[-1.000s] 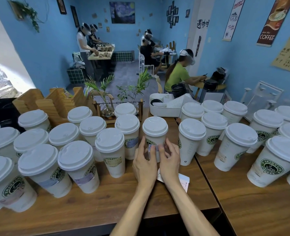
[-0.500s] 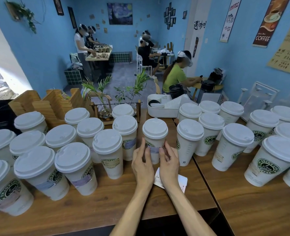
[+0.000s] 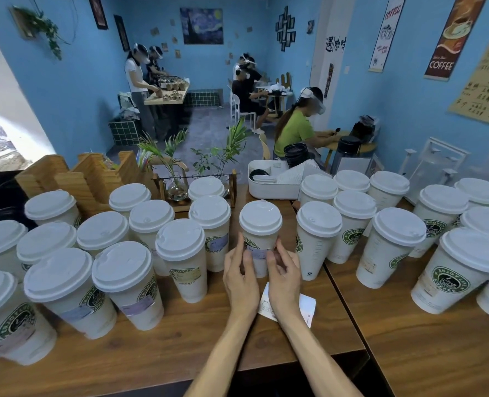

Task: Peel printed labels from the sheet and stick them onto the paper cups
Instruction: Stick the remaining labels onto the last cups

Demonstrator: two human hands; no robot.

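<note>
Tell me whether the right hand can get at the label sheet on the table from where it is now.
Probably yes. The label sheet lies flat on the table directly under the right hand, partly covered by that wrist. No cup stands between them; the right hand would only need to let go of the cup and drop down.

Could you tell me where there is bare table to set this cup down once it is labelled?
Bare wood lies along the near edge of the table, in front of the left cups, and right of the label sheet. Further back, cups crowd both sides.
</note>
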